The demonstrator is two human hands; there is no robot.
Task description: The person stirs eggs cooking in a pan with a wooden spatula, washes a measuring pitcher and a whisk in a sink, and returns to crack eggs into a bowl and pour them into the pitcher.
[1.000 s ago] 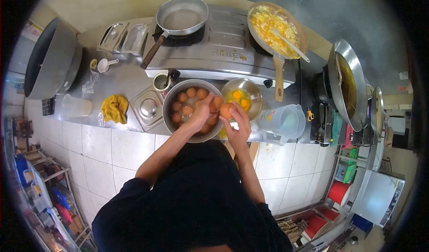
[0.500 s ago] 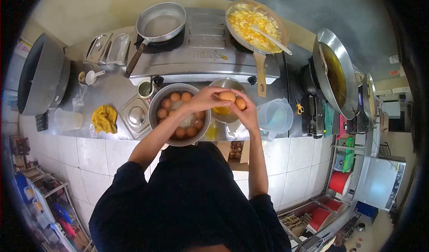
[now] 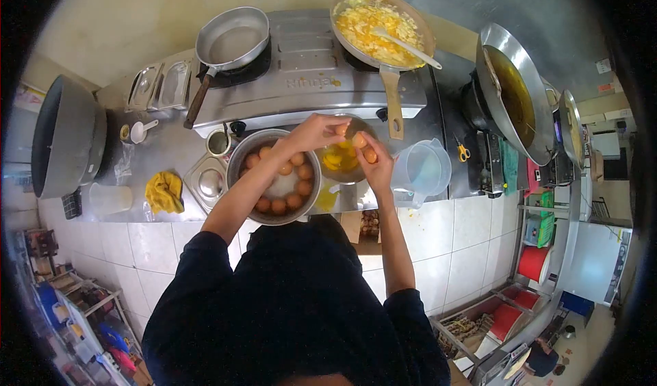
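Observation:
My left hand [image 3: 316, 133] pinches a brown eggshell half [image 3: 341, 130] above the metal bowl. Close beside it, my right hand [image 3: 376, 170] holds the other eggshell half [image 3: 358, 140], along with a brown egg [image 3: 370, 155] tucked against the fingers. Under both hands is the metal bowl [image 3: 356, 120], with several yellow yolks [image 3: 334, 159] and clear egg white inside. Left of that bowl stands a grey pot [image 3: 235, 181] with several brown eggs [image 3: 294, 200] around its inside. The left forearm crosses over the pot and hides part of it.
A frying pan [image 3: 233, 44] and a pan of scrambled egg [image 3: 380, 33] sit on the stove [image 3: 308, 98]. A clear jug [image 3: 423, 170] is right of the bowl. A yellow cloth [image 3: 164, 192] lies left, and a wok of oil [image 3: 510, 92] stands far right.
The egg held between both hands is now split into two shell halves, and the hands have moved slightly apart. More yolk shows in the bowl. The camera view has shifted a little.

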